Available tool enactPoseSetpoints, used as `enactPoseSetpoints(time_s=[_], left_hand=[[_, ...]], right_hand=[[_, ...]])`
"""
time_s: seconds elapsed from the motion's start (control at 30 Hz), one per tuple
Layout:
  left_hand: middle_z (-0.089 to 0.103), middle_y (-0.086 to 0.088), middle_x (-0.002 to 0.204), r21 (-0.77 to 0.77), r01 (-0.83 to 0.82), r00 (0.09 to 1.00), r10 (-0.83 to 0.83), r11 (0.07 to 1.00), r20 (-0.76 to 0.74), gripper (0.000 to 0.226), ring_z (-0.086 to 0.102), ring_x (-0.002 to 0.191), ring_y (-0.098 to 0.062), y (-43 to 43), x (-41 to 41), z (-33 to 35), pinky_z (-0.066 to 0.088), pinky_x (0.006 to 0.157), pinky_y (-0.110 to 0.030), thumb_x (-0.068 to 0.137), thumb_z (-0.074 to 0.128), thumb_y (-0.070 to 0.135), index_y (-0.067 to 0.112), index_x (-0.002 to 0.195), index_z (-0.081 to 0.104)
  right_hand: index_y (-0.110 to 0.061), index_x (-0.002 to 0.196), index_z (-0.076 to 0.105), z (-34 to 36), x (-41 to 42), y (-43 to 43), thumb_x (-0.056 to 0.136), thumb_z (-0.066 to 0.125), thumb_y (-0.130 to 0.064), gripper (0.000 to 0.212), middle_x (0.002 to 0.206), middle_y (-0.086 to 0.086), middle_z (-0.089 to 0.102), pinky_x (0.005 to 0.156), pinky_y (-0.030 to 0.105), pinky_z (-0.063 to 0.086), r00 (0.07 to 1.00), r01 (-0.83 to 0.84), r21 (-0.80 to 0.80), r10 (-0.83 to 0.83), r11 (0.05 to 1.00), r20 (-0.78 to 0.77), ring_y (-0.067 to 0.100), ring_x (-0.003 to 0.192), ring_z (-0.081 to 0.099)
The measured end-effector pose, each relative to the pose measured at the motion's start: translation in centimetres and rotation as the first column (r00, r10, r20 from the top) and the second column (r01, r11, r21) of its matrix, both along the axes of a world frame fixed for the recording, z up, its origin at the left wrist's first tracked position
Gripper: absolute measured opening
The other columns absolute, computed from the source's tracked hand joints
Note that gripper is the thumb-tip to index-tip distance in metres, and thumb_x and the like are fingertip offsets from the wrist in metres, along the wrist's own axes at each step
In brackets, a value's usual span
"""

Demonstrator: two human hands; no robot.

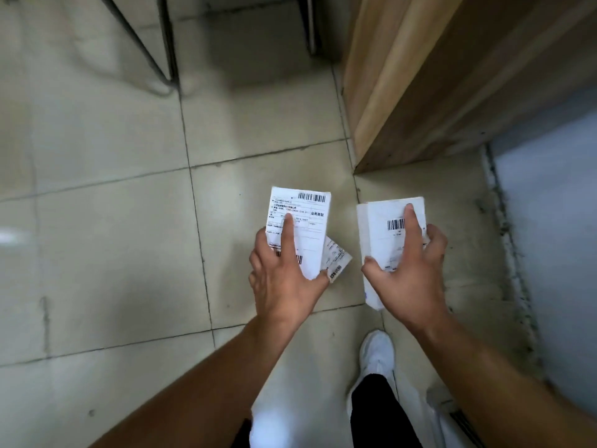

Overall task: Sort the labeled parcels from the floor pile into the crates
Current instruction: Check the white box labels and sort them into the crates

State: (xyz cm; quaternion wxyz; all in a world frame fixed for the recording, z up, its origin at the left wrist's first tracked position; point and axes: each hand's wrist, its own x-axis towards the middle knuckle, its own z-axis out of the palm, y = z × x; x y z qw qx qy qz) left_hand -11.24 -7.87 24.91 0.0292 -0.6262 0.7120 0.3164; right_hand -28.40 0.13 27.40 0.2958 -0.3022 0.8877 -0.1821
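White parcel (310,232) sat gripped by the left hand (281,286); at its three o'clock the right hand (410,279) clutched a second parcel (378,227). Neither was yet crated.

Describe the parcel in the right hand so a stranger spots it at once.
From the wooden cabinet, upper right, drop below its near corner. There the right hand grips a white box. Its face is mostly bare with one small barcode, unlike the parcel in the left hand, covered by a full shipping label.
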Motion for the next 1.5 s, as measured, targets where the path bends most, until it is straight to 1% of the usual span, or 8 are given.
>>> enactPoseSetpoints(time_s=[0.17,0.37,0.5,0.77,0.93,1.07,1.27,1.5], left_hand=[[0.008,-0.001,0.156,-0.037,0.098,0.991,-0.100,0.995,-0.086,0.115,0.025,0.137,-0.027,-1.9,3.1,15.8,0.036,0.106,-0.046,0.069,0.075,0.059,0.050,0.155,-0.001],[0.009,0.003,0.153,-0.186,0.218,0.921,-0.265,0.958,-0.284,0.110,0.025,0.134,-0.024,-2.1,8.1,32.0,0.040,0.109,-0.043,0.069,0.078,0.058,0.053,0.153,0.007],[0.012,0.003,0.150,-0.274,0.260,0.866,-0.349,0.926,-0.358,0.108,0.024,0.135,-0.024,-1.0,11.8,40.0,0.040,0.110,-0.044,0.067,0.075,0.060,0.051,0.154,0.011],[0.017,-0.002,0.152,-0.424,0.352,0.749,-0.523,0.834,-0.406,0.106,0.032,0.136,-0.028,3.4,14.6,51.6,0.045,0.106,-0.048,0.064,0.069,0.067,0.052,0.153,0.013],[0.021,0.001,0.151,-0.477,0.500,0.626,-0.682,0.723,-0.377,0.109,0.032,0.128,-0.026,10.0,15.4,55.7,0.045,0.102,-0.044,0.065,0.080,0.060,0.052,0.153,0.016],[0.021,0.004,0.147,-0.459,0.606,0.524,-0.760,0.650,-0.383,0.104,0.032,0.127,-0.023,19.1,16.7,57.7,0.045,0.101,-0.044,0.061,0.071,0.067,0.057,0.150,0.017],[0.020,0.006,0.152,-0.506,0.735,0.290,-0.884,0.451,-0.366,0.102,0.032,0.132,-0.024,36.1,17.4,60.6,0.041,0.103,-0.049,0.062,0.075,0.062,0.060,0.148,0.020],[0.030,0.005,0.146,-0.559,0.792,-0.008,-0.912,0.245,-0.411,0.095,0.038,0.127,-0.023,56.4,19.1,64.1,0.044,0.102,-0.048,0.059,0.061,0.071,0.054,0.148,0.031]], right_hand=[[-0.047,0.157,0.011,15.6,1.9,-1.9,0.079,0.069,-0.045,0.098,0.156,-0.002,0.014,0.116,0.039,0.033,0.998,0.065,-0.144,-0.061,0.988,0.031,0.027,0.141,0.034],[-0.052,0.155,0.010,32.5,7.9,-1.5,0.071,0.057,-0.064,0.097,0.149,-0.005,0.020,0.111,0.044,0.042,0.994,0.098,-0.202,-0.104,0.974,-0.016,0.025,0.135,0.040],[-0.055,0.153,0.003,41.4,13.0,0.9,0.064,0.054,-0.073,0.104,0.148,-0.006,0.021,0.111,0.051,0.043,0.979,0.165,-0.259,-0.190,0.952,-0.073,0.026,0.139,0.037],[-0.054,0.154,-0.005,53.2,18.6,8.2,0.059,0.063,-0.069,0.117,0.153,-0.003,0.015,0.115,0.048,0.036,0.919,0.268,-0.352,-0.348,0.897,-0.188,0.026,0.143,0.028],[-0.051,0.153,0.014,57.8,21.1,18.8,0.073,0.075,-0.053,0.100,0.147,-0.008,0.017,0.109,0.047,0.044,0.835,0.376,-0.375,-0.485,0.848,-0.261,0.027,0.133,0.041],[-0.055,0.147,0.020,60.3,25.0,30.3,0.070,0.070,-0.056,0.092,0.145,-0.008,0.020,0.106,0.044,0.047,0.765,0.468,-0.364,-0.575,0.806,-0.289,0.026,0.129,0.045],[-0.056,0.146,0.023,62.7,32.1,49.6,0.063,0.061,-0.062,0.092,0.148,-0.009,0.019,0.108,0.041,0.045,0.561,0.620,-0.406,-0.742,0.671,-0.368,0.023,0.134,0.041],[-0.052,0.150,0.026,63.8,41.3,70.0,0.059,0.053,-0.069,0.097,0.151,-0.012,0.018,0.110,0.039,0.044,0.296,0.755,-0.469,-0.876,0.459,-0.381,0.018,0.138,0.034]])
